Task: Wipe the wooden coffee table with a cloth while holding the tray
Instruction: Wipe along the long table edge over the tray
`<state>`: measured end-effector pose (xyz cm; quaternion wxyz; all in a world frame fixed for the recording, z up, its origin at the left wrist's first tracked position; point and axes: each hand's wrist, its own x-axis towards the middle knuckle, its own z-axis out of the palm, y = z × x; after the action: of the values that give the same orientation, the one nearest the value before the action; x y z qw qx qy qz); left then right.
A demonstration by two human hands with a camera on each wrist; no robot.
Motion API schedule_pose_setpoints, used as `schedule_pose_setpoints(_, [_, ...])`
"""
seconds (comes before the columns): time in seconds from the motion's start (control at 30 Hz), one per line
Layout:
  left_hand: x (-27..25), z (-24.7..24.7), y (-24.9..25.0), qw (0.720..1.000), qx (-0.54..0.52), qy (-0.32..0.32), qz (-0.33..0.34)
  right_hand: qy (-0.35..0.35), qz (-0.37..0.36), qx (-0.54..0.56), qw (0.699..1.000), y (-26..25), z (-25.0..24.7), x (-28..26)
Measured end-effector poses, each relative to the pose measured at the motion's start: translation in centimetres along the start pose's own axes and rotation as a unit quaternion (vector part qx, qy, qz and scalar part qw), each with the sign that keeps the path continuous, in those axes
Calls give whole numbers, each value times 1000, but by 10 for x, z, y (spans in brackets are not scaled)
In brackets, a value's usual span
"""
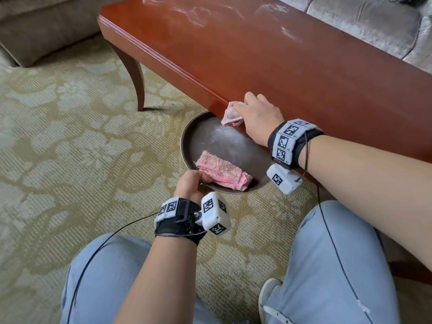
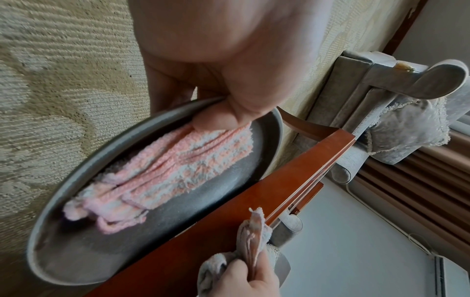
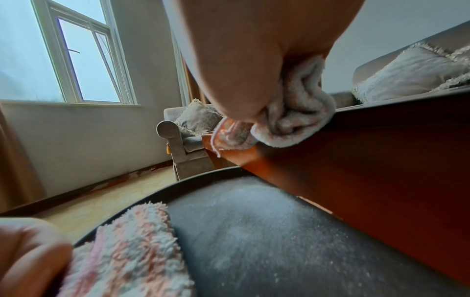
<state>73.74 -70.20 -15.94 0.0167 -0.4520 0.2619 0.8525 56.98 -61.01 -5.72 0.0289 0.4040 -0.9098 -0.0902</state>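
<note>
The reddish wooden coffee table (image 1: 280, 66) runs across the head view, with white powdery smears near its far end. My right hand (image 1: 257, 113) grips a bunched pink-white cloth (image 1: 230, 114) (image 3: 292, 118) (image 2: 254, 235) at the table's near edge. Just below that edge my left hand (image 1: 191, 183) holds the rim of a round dark tray (image 1: 194, 141) (image 2: 101, 251) (image 3: 254, 231), thumb on top. A folded pink striped cloth (image 1: 222, 170) (image 2: 165, 170) (image 3: 132, 251) lies in the tray under the thumb. White dust speckles the tray's floor.
A patterned beige carpet (image 1: 70, 148) covers the floor. A grey velvet sofa (image 1: 374, 26) stands behind the table, a brown seat (image 1: 46, 26) at far left. A curved table leg (image 1: 135, 73) stands left of the tray. My knees in light jeans (image 1: 339, 253) are close below.
</note>
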Motion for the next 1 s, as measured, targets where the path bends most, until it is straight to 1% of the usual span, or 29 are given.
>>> schedule_pose_setpoints(0.23, [3, -1, 1, 1000, -4, -7, 2, 17, -6, -9, 1000, 2, 7, -10])
schedule_pose_setpoints(0.43, [6, 0, 3, 1000, 2, -8, -1, 51, 16, 27, 998, 2, 16, -12])
schedule_pose_setpoints(0.7, [1, 1, 6, 1000, -4, -17, -11, 62, 34, 83, 994, 2, 23, -22])
schedule_pose_setpoints(0.77, [1, 1, 6, 1000, -4, -23, -16, 50, 16, 90, 995, 3, 25, -28])
schedule_pose_setpoints(0.9, [3, -2, 7, 999, 10, -26, -22, -5, -60, 108, 992, 3, 27, -37])
schedule_pose_setpoints(0.93, [4, -2, 8, 999, 12, -27, -22, -9, -72, 109, 991, 3, 25, -37])
schedule_pose_setpoints(1.0, [6, -3, 8, 999, 8, -26, -21, 19, -75, 115, 990, 2, 17, -35])
